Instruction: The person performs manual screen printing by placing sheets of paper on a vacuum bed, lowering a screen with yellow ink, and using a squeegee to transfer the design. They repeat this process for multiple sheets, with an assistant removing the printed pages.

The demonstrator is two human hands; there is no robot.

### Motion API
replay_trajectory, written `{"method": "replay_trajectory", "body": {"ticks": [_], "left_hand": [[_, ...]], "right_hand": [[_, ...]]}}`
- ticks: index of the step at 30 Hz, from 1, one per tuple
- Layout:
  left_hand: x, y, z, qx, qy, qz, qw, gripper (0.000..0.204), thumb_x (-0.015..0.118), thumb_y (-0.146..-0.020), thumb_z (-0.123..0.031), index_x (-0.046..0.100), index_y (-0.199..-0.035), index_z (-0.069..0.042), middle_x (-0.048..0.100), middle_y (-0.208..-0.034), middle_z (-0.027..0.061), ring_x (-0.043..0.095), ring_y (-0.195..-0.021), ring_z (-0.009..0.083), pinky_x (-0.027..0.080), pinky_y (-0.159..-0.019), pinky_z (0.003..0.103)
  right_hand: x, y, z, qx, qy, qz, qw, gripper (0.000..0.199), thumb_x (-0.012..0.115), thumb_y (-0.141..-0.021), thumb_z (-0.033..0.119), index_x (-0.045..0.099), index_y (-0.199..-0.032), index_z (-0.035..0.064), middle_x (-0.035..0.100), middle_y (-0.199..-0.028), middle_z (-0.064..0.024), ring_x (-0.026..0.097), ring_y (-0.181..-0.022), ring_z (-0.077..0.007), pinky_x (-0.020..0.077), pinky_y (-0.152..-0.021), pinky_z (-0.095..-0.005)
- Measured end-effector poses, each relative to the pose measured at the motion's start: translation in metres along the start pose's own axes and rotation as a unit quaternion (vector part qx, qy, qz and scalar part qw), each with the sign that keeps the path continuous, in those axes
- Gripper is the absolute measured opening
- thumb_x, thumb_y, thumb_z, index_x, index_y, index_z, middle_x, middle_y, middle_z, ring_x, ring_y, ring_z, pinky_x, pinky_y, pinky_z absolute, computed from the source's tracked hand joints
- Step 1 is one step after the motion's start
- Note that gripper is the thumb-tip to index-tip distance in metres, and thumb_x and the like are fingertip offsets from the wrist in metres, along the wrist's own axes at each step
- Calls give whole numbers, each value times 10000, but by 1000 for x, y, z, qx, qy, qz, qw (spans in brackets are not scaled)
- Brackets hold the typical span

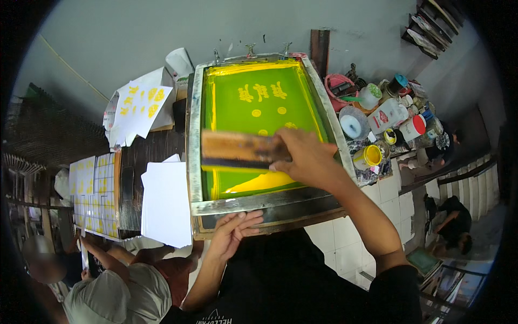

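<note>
Wooden squeegee point(237, 150) blade hides behind right hand's point(302, 156) fingers point(279, 165).

A plain grey wall point(135, 32) is seen behind the desk point(345, 237), whose front is faced with white tiles. A dark shelf point(431, 24) is fixed high on the right. Stairs with a railing point(475, 173) appear at the right edge, though they are perhaps distorted. Even, soft light is cast throughout.

Screen-printing workshop: framed green mesh screen point(259, 102) on bench, ink pots and jars point(388, 121) crowded alongside, printed sheets point(137, 108) stacked, blank paper point(166, 202) nearby.
</note>
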State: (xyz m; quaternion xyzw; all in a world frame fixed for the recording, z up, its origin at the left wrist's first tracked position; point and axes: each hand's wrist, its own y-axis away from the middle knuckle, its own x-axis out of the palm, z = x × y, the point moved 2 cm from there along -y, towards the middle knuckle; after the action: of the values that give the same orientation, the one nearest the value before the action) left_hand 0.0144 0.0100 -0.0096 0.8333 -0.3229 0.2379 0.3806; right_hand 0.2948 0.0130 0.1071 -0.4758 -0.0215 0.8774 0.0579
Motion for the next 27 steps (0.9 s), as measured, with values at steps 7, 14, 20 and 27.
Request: {"method": "replay_trajectory", "body": {"ticks": [7,14,20,27], "left_hand": [[-20,-17,25,-64,141,-68,986,373,571,-980,-99,553,-1294,101,605,-1368,308,631,-1258,375,543,-1040,482],[-20,-16,32,-95,109,-86,986,445,440,-987,-138,553,-1308,149,663,-1296,266,674,-1157,332,523,-1046,446],[-27,-16,38,-116,95,-121,981,471,344,-974,-138,633,-1208,151,691,-1227,278,691,-1073,334,536,-1000,441],[-22,-12,33,-91,67,-130,985,428,404,-898,-81,634,-1167,159,709,-1167,273,697,-1012,337,542,-964,460]], "right_hand": [[70,13,-10,-6,76,137,988,507,827,-799,268,566,-1154,17,641,-1069,-211,599,-1063,-403,428,-926,-493],[80,7,-16,-75,168,17,983,373,761,-793,189,585,-1083,34,584,-970,-156,564,-941,-325,398,-800,-457],[70,-76,-56,-104,202,-61,972,353,756,-800,197,586,-1071,48,581,-960,-150,566,-938,-319,398,-801,-454],[51,-199,-113,-101,231,-80,964,444,822,-779,225,566,-1096,49,582,-1034,-161,571,-997,-352,403,-827,-481]]}}
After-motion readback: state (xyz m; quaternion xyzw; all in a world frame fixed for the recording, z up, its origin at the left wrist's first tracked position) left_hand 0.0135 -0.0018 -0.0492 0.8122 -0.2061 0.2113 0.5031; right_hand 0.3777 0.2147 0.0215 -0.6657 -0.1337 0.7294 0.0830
